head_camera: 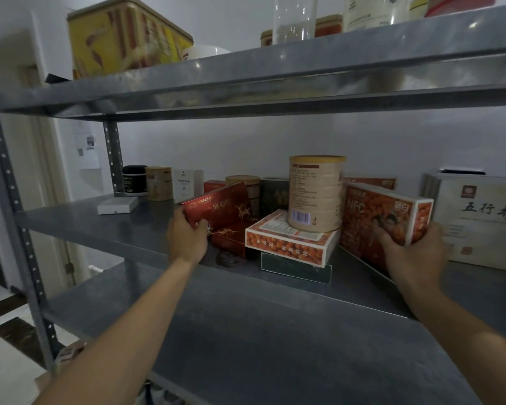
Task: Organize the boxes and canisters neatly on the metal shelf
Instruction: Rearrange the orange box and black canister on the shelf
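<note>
On the middle tier of the metal shelf, my left hand grips the lower left corner of a tilted dark red box. My right hand holds the lower right corner of an upright orange NFC box, which leans slightly. Between them a tall beige canister stands on a flat orange box, which lies on a dark green box. Another red box lies under the tilted one.
At the back left stand a black jar, a small beige canister and a white carton; a flat white box lies in front. A large white box stands at right. The top tier holds a yellow tin.
</note>
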{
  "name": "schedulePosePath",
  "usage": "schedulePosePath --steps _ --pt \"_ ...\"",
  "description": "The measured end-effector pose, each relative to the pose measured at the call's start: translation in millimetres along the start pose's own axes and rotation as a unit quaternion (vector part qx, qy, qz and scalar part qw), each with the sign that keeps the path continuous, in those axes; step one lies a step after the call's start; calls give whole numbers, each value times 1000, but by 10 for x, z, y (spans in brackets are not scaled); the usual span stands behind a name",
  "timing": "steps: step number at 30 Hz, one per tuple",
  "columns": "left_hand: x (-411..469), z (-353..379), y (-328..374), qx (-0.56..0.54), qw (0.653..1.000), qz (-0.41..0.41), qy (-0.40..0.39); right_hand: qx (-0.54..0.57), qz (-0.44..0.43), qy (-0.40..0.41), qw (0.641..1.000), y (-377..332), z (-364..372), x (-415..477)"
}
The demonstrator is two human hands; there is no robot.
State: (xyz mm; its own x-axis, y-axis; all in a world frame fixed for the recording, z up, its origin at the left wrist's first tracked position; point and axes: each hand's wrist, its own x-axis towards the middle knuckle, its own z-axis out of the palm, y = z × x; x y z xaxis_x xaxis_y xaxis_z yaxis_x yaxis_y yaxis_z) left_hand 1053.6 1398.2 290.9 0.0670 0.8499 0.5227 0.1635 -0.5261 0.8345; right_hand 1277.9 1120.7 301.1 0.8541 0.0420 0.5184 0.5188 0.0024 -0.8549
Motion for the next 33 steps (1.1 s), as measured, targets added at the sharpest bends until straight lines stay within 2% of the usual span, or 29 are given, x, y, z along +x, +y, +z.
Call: schedulePosePath --steps 5,8,13,16,19,24,33 --pt "-259 -7 510 99 994 38 31 4 11 -20 1000 -27 -55 -8" --pt "-435 86 883 18 998 13 -57 7 14 -26 1000 -26 -77 -9" --pt "-618 481 1383 -33 975 14 -218 4 10 -36 999 -14 -127 2" --pt "-676 743 1573 -54 963 20 -262 10 10 -47 999 -1 -153 5" --pt "-666 952 1609 -39 968 44 -243 13 10 -50 999 2 -157 3" --pt "-596 1037 1536 -61 983 45 -167 16 20 -57 998 9 -159 7" --pt "4 550 1007 -72 997 -16 -7 6 15 -54 998 29 -49 27"
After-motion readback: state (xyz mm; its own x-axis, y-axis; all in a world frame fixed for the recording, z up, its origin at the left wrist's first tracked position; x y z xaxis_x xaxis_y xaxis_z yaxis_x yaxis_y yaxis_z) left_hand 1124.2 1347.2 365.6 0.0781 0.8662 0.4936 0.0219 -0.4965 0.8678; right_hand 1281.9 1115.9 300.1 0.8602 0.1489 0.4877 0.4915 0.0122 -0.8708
